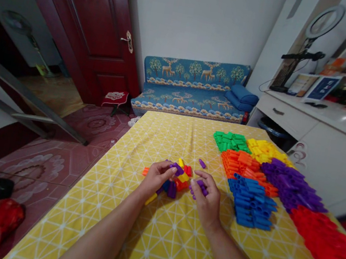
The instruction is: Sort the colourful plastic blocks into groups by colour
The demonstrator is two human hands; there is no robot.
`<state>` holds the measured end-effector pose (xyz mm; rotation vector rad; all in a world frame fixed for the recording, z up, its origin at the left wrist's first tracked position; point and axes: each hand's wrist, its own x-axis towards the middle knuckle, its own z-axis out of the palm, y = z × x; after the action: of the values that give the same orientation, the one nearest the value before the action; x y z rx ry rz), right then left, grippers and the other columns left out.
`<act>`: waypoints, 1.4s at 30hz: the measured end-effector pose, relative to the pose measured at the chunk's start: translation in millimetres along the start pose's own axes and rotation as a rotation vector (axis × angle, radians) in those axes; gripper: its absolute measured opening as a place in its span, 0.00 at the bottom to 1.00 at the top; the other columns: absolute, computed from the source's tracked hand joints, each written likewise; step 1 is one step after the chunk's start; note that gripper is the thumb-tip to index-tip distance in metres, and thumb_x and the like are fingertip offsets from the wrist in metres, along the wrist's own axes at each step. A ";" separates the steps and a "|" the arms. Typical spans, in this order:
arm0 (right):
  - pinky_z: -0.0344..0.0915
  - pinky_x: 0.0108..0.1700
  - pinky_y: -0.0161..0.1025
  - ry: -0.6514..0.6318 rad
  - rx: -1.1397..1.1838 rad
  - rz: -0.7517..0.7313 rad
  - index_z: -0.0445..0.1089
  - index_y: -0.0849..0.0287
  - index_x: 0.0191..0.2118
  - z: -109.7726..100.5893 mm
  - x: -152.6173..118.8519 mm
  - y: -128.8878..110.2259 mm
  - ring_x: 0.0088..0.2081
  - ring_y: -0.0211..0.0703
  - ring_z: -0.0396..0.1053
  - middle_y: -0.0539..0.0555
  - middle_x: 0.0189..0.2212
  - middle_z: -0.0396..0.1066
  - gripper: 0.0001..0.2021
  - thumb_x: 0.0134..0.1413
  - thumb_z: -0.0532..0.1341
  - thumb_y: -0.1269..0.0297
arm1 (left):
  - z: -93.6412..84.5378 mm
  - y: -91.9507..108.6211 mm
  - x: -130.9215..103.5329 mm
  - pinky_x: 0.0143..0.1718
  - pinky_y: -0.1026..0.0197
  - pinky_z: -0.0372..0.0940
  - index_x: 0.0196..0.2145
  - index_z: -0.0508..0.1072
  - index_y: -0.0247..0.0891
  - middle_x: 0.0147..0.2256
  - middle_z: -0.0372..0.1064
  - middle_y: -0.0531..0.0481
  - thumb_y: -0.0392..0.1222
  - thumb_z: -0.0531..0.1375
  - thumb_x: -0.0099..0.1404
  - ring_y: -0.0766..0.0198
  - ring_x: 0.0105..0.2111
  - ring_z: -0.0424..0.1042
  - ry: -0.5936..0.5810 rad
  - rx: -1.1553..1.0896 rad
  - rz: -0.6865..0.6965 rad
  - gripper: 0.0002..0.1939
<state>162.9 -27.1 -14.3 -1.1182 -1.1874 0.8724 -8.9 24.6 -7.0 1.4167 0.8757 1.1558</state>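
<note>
My left hand (157, 176) is closed, pinching a purple plastic piece (178, 169) between thumb and fingers. My right hand (208, 197) is closed around several small purple plastic pieces (202, 187). Between and below both hands lies a loose mixed heap of plastic pieces, with orange pieces (181, 185), a yellow piece (183, 177) and a purple piece (172, 190) showing. My left hand covers part of this heap. Just beyond my right hand, a single bullet-shaped purple piece (202, 163) rests on the yellow patterned tablecloth (160, 239).
Sorted piles lie on the right: green (231, 142), yellow (266, 151), orange (244, 165), purple (292, 185), blue (250, 202) and red (326, 246). A blue sofa (189, 94) stands beyond the table, a white cabinet (329, 152) to the right.
</note>
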 end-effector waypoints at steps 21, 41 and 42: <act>0.66 0.50 0.44 0.019 -0.958 -0.387 0.69 0.54 0.51 -16.8 5.7 0.6 0.51 0.48 0.66 0.57 0.51 0.67 0.19 0.56 0.54 0.76 | -15.8 -13.2 5.1 0.30 0.66 0.63 0.34 0.75 0.34 0.25 0.71 0.50 0.54 0.59 0.64 0.67 0.25 0.67 0.245 0.101 0.065 0.18; 0.64 0.50 0.45 -0.289 -1.127 -0.184 0.72 0.57 0.45 -18.8 7.5 -11.5 0.47 0.49 0.65 0.56 0.43 0.71 0.14 0.50 0.64 0.71 | -19.4 -18.1 6.3 0.28 0.67 0.60 0.34 0.76 0.34 0.23 0.71 0.51 0.53 0.59 0.64 0.66 0.24 0.68 0.243 0.228 0.077 0.17; 0.64 0.49 0.45 -0.287 -1.126 -0.171 0.71 0.56 0.44 -20.9 8.2 -13.5 0.46 0.49 0.65 0.55 0.42 0.71 0.14 0.50 0.64 0.71 | -19.7 -18.6 6.2 0.28 0.67 0.60 0.34 0.76 0.34 0.23 0.71 0.51 0.53 0.59 0.64 0.66 0.24 0.68 0.242 0.230 0.075 0.17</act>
<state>184.4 -26.8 0.6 -1.7533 -2.0822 0.1612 -24.7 39.0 -24.7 1.5254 1.1637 1.3363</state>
